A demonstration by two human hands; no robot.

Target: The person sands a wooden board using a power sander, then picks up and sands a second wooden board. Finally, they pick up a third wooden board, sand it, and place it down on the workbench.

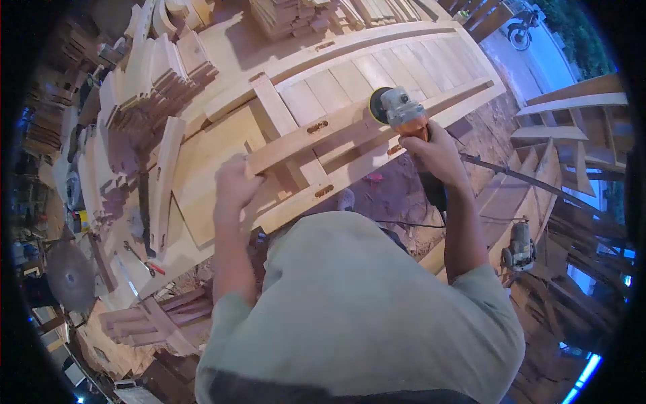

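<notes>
Right hand (437, 151) clenched around the body of an orange-and-grey angle grinder (402, 113); its disc end lies against a rail of the wooden door frame (377, 74), to the right of centre and farther off than the hand. Left hand (234, 185) closed on the near end of a short crosspiece (296, 145) of the same frame, fingers curled over its edge. The frame lies flat, running from near left to far right across the workbench (202, 168). Stacks of cut wooden pieces (155, 81) sit to the far left. A circular saw blade (68, 275) lies near left. A second power tool (519, 248) rests on planks at near right.
</notes>
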